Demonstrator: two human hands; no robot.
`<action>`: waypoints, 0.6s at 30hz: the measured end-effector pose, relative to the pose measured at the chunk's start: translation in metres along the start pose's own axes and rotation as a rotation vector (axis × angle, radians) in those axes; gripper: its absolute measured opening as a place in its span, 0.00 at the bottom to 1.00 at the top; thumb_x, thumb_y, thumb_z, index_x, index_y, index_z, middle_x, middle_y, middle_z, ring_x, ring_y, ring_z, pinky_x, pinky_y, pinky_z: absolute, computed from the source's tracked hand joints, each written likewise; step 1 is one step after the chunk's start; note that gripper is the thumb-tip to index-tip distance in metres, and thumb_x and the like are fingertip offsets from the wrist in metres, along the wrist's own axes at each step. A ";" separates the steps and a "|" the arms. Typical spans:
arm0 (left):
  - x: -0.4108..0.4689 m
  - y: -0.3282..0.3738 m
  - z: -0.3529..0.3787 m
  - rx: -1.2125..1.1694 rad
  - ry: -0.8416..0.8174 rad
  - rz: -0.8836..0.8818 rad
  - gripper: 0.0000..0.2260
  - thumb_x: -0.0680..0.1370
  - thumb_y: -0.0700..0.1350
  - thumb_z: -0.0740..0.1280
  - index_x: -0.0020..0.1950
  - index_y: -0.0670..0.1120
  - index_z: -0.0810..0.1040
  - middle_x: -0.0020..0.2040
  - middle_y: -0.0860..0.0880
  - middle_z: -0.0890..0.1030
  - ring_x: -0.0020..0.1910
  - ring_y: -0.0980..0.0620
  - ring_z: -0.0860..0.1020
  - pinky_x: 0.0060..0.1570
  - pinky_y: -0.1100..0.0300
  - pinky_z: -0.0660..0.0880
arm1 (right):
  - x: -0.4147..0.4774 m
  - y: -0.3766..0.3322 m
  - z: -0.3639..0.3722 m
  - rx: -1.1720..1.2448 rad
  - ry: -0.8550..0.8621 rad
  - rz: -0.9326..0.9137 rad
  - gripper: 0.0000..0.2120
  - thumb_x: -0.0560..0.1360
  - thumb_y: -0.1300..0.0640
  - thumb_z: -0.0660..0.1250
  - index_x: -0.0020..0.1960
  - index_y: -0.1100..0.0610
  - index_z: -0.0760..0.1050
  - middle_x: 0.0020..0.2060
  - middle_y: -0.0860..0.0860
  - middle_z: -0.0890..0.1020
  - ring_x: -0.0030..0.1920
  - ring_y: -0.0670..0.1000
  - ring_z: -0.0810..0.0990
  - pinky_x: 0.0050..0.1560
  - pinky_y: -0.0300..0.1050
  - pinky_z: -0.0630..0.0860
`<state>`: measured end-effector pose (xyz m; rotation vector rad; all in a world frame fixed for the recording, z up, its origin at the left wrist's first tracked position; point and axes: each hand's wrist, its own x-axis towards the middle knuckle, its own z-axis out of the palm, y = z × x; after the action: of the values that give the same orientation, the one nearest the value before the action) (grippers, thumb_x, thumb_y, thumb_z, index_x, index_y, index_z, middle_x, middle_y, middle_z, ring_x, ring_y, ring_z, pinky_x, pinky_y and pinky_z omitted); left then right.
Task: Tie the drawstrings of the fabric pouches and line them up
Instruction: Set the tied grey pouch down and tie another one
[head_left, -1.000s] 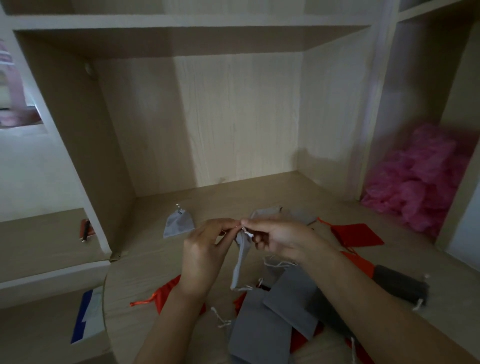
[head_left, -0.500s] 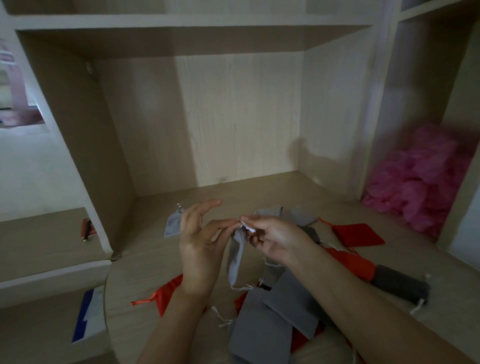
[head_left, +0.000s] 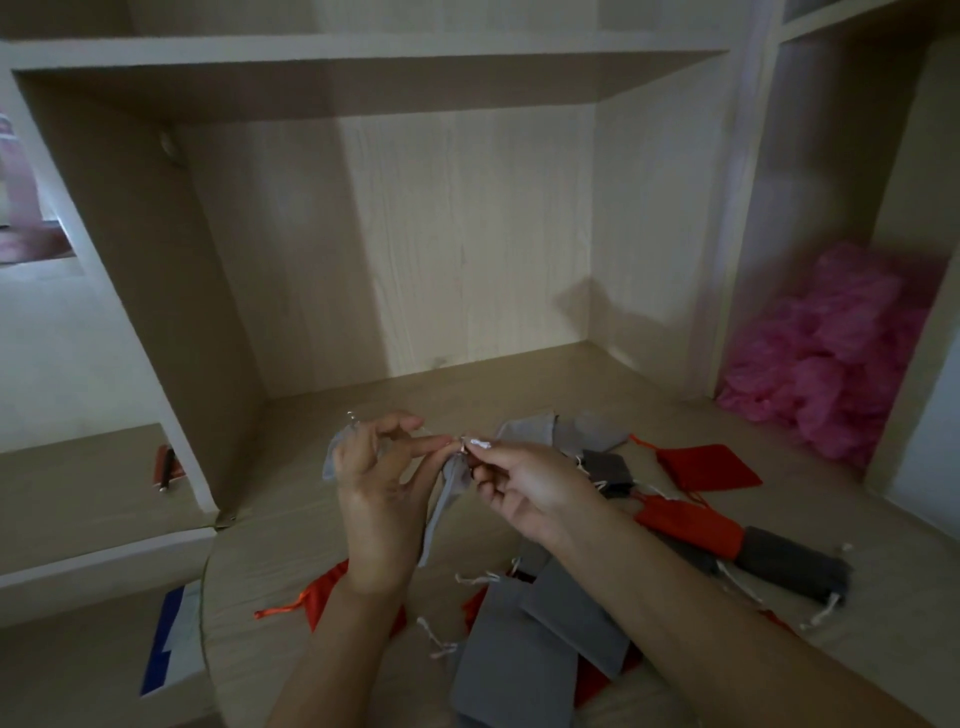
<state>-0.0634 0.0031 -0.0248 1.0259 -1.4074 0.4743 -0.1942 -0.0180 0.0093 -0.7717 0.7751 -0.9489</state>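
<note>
Head view: both hands are raised above the wooden table (head_left: 270, 551). The left hand (head_left: 382, 486) pinches the mouth of a light grey pouch (head_left: 448, 501) hanging between them, and the right hand (head_left: 527, 491) pinches its drawstring (head_left: 477, 443). Other pouches (head_left: 519, 654), grey and red, lie scattered beneath.

dim, grainy view; daylight from my left brightens the back panel (head_left: 467, 249), its left part shadowed; straight shelf edges (head_left: 363, 44) bow outward.
</note>
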 end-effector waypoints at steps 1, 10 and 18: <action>0.000 -0.001 0.000 -0.049 -0.025 -0.030 0.03 0.72 0.45 0.71 0.43 0.47 0.84 0.47 0.50 0.75 0.47 0.53 0.75 0.46 0.51 0.72 | 0.000 0.000 -0.001 -0.007 -0.006 0.011 0.08 0.77 0.66 0.63 0.40 0.60 0.77 0.25 0.48 0.76 0.24 0.41 0.71 0.27 0.31 0.67; 0.003 0.009 -0.005 -0.098 -0.096 -0.109 0.03 0.69 0.39 0.73 0.42 0.44 0.83 0.40 0.55 0.81 0.42 0.63 0.78 0.47 0.72 0.72 | 0.000 -0.002 -0.004 -0.162 -0.030 -0.150 0.11 0.75 0.69 0.63 0.38 0.58 0.78 0.24 0.46 0.78 0.23 0.40 0.72 0.29 0.30 0.67; 0.004 0.014 -0.005 -0.168 -0.129 -0.196 0.03 0.70 0.40 0.71 0.43 0.45 0.83 0.40 0.59 0.81 0.44 0.68 0.78 0.47 0.74 0.71 | -0.001 -0.003 -0.008 -0.295 -0.025 -0.261 0.08 0.74 0.68 0.65 0.39 0.59 0.80 0.28 0.50 0.77 0.27 0.42 0.71 0.32 0.34 0.66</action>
<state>-0.0712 0.0129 -0.0161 1.0592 -1.4170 0.1453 -0.2021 -0.0203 0.0081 -1.1610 0.8159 -1.0679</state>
